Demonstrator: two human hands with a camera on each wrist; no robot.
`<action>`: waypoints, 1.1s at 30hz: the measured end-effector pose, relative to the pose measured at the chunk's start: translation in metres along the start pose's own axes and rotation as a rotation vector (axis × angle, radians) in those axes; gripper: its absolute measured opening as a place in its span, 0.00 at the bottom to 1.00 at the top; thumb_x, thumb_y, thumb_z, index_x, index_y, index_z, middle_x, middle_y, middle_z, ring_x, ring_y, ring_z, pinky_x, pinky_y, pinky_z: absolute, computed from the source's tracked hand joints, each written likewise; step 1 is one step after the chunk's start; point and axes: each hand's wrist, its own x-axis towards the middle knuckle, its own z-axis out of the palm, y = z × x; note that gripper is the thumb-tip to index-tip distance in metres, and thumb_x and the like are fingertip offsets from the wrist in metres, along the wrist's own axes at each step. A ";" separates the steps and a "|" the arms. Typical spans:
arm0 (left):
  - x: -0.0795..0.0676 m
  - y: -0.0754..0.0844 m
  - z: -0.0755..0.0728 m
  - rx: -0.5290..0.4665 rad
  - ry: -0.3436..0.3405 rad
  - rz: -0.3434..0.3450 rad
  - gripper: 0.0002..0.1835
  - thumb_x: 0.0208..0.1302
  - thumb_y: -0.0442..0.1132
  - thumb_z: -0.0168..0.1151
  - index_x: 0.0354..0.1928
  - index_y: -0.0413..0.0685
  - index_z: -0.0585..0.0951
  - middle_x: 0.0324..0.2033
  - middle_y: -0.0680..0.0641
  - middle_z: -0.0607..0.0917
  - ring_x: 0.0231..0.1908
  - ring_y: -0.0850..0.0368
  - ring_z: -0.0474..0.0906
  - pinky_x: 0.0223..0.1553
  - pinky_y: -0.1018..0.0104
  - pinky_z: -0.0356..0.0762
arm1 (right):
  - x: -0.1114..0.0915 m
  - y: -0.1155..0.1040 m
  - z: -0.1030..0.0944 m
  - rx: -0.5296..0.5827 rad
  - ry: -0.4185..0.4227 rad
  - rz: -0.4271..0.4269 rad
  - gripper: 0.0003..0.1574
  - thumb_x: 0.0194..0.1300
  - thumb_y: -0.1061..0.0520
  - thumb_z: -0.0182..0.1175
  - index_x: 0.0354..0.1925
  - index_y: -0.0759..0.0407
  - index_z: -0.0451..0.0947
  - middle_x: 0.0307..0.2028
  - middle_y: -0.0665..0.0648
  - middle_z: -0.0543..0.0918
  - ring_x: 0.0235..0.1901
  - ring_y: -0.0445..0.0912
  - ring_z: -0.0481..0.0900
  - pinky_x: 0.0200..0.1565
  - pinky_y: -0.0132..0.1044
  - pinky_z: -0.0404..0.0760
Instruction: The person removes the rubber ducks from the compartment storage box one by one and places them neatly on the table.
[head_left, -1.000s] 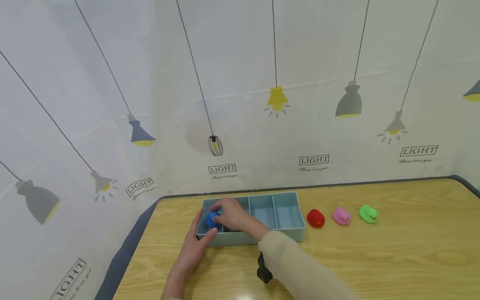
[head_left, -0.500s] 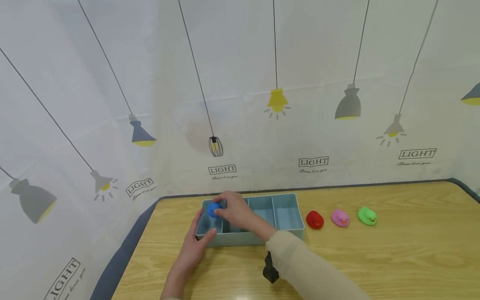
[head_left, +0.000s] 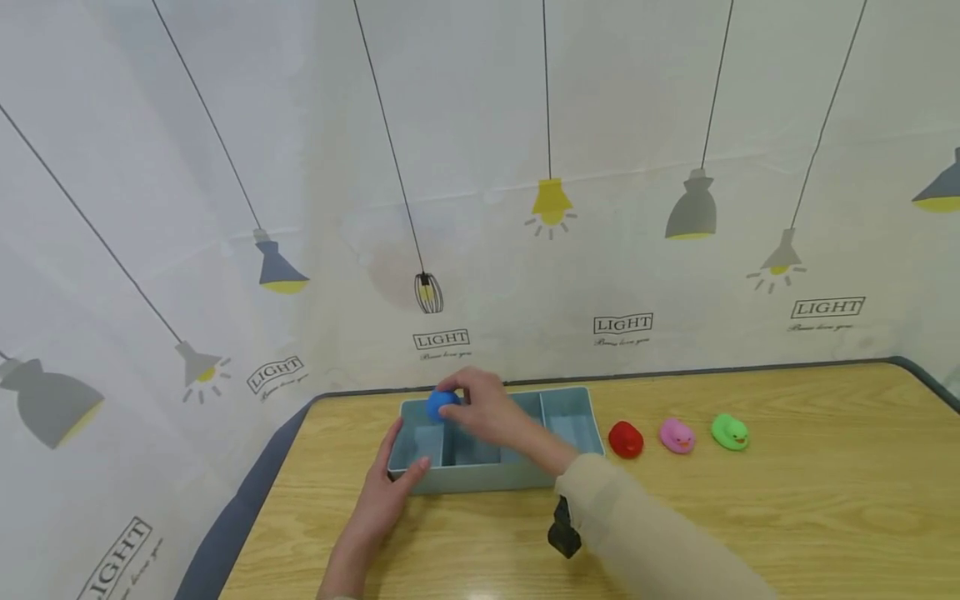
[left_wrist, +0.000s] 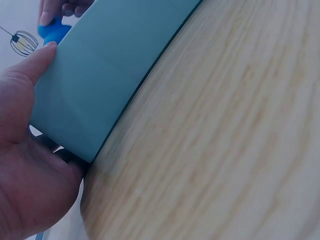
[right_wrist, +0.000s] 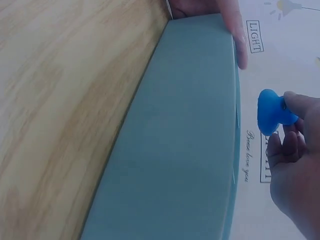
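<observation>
A blue rubber duck [head_left: 441, 406] is pinched between the thumb and fingers of my right hand [head_left: 487, 408], up over the back of the box's left end. The right wrist view shows the duck [right_wrist: 272, 112] above the rim, its rounded body free of the fingers. My left hand [head_left: 386, 487] grips the left end of the light blue divided box [head_left: 487, 477], thumb at the front rim and fingers along the left side. Its thumb [left_wrist: 37, 62] lies over the rim in the left wrist view. The right hand and forearm cover part of the box's compartments.
Right of the box, a red duck [head_left: 626, 439], a pink duck [head_left: 677, 436] and a green duck [head_left: 730, 432] sit in a row on the wooden table [head_left: 750, 517]. A wall cloth printed with lamps [head_left: 480, 250] stands behind the table's back edge.
My right hand has lifted the blue duck from inside the left compartment, up and slightly to the right. The left hand keeps its hold on the box.
</observation>
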 end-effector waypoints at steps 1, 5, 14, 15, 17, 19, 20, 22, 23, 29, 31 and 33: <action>0.000 -0.001 0.000 0.000 -0.001 -0.002 0.49 0.67 0.62 0.66 0.82 0.68 0.49 0.80 0.35 0.49 0.77 0.30 0.42 0.72 0.27 0.41 | -0.002 0.001 -0.004 -0.008 0.003 -0.003 0.17 0.69 0.59 0.69 0.54 0.61 0.83 0.45 0.53 0.82 0.34 0.44 0.73 0.35 0.34 0.76; 0.002 -0.002 0.001 0.009 0.005 -0.017 0.49 0.66 0.63 0.66 0.82 0.69 0.50 0.80 0.35 0.49 0.77 0.30 0.42 0.72 0.28 0.41 | -0.010 0.005 -0.019 -0.018 0.013 -0.006 0.16 0.67 0.58 0.70 0.51 0.60 0.84 0.42 0.51 0.82 0.34 0.45 0.73 0.34 0.35 0.75; 0.001 0.000 0.001 0.038 0.018 -0.007 0.48 0.69 0.60 0.65 0.83 0.66 0.49 0.80 0.35 0.49 0.77 0.30 0.43 0.73 0.30 0.41 | -0.035 0.014 -0.053 0.005 0.043 -0.011 0.17 0.65 0.58 0.72 0.51 0.61 0.84 0.34 0.52 0.79 0.28 0.45 0.71 0.30 0.34 0.73; 0.001 0.001 0.001 0.036 0.016 0.000 0.48 0.69 0.59 0.65 0.83 0.66 0.49 0.80 0.35 0.49 0.77 0.30 0.42 0.73 0.30 0.41 | -0.038 0.014 -0.056 0.011 0.046 -0.014 0.17 0.65 0.58 0.72 0.52 0.61 0.84 0.34 0.52 0.79 0.28 0.45 0.71 0.30 0.34 0.73; 0.000 0.001 0.001 0.033 0.015 0.010 0.48 0.70 0.58 0.65 0.83 0.65 0.49 0.80 0.35 0.49 0.77 0.31 0.41 0.73 0.30 0.40 | -0.043 0.017 -0.063 0.017 0.052 -0.027 0.18 0.65 0.59 0.72 0.52 0.61 0.84 0.35 0.52 0.80 0.29 0.46 0.71 0.30 0.34 0.72; 0.000 0.001 0.001 0.030 0.013 0.012 0.48 0.70 0.58 0.65 0.83 0.64 0.49 0.80 0.36 0.48 0.78 0.31 0.40 0.73 0.30 0.40 | -0.048 0.020 -0.069 0.011 0.060 -0.047 0.18 0.65 0.59 0.72 0.52 0.60 0.84 0.37 0.51 0.81 0.30 0.45 0.71 0.31 0.34 0.71; -0.001 0.001 0.001 0.029 0.012 0.013 0.48 0.70 0.58 0.65 0.83 0.64 0.49 0.80 0.36 0.48 0.78 0.31 0.40 0.73 0.30 0.39 | -0.050 0.022 -0.072 0.005 0.065 -0.058 0.18 0.65 0.59 0.72 0.52 0.60 0.85 0.38 0.51 0.81 0.30 0.45 0.71 0.31 0.34 0.71; -0.001 0.001 0.001 0.031 0.012 0.012 0.48 0.70 0.58 0.64 0.83 0.64 0.49 0.80 0.36 0.48 0.78 0.31 0.40 0.73 0.30 0.39 | -0.054 0.026 -0.079 -0.003 0.080 -0.085 0.17 0.64 0.59 0.73 0.51 0.61 0.85 0.39 0.51 0.82 0.31 0.45 0.71 0.33 0.34 0.71; -0.001 0.001 0.001 0.033 0.012 0.009 0.47 0.70 0.57 0.64 0.83 0.65 0.49 0.80 0.36 0.48 0.77 0.31 0.40 0.73 0.30 0.39 | -0.057 0.028 -0.083 -0.005 0.087 -0.095 0.17 0.63 0.59 0.73 0.50 0.61 0.85 0.40 0.51 0.83 0.32 0.45 0.72 0.34 0.34 0.72; -0.001 0.002 0.001 0.044 0.014 0.004 0.46 0.72 0.55 0.64 0.83 0.64 0.48 0.80 0.34 0.48 0.77 0.29 0.41 0.73 0.30 0.40 | -0.073 0.039 -0.103 0.000 0.109 -0.117 0.16 0.62 0.60 0.74 0.48 0.62 0.86 0.43 0.53 0.86 0.40 0.46 0.80 0.43 0.39 0.82; -0.001 0.003 0.001 0.041 0.011 0.000 0.46 0.72 0.55 0.63 0.83 0.64 0.48 0.80 0.34 0.48 0.77 0.29 0.40 0.73 0.29 0.39 | -0.079 0.042 -0.110 -0.003 0.110 -0.104 0.16 0.63 0.59 0.74 0.48 0.62 0.85 0.43 0.53 0.86 0.40 0.47 0.81 0.44 0.41 0.83; -0.001 0.004 0.001 0.038 0.007 -0.006 0.46 0.72 0.55 0.63 0.83 0.65 0.48 0.80 0.34 0.47 0.77 0.29 0.40 0.72 0.29 0.39 | -0.084 0.045 -0.116 -0.012 0.109 -0.080 0.16 0.63 0.59 0.73 0.49 0.62 0.85 0.43 0.52 0.86 0.41 0.47 0.80 0.44 0.40 0.83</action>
